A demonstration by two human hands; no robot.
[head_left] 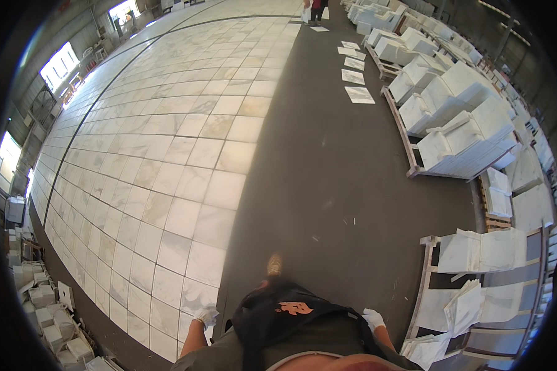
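My left hand point(207, 316), in a white glove, hangs beside my body over the near right edge of the laid stone tiles point(205, 260). Its fingers look loosely apart, and nothing shows in them. On the other side, my right hand point(372, 318), also gloved in white, hangs low over the dark floor point(328, 210). How its fingers are set cannot be made out, and no object shows in it. Between my hands a black apron point(278, 321) with an orange mark covers my front. One shoe point(274, 265) shows beyond it on the floor.
Wooden racks point(408, 148) along the right carry stacked white slabs point(455, 139). Closer, another rack point(422, 278) holds slabs and thin pieces. Several single tiles point(359, 94) lie in a row on the floor ahead. Stone blocks point(49, 309) are piled at left. A person point(316, 11) stands far ahead.
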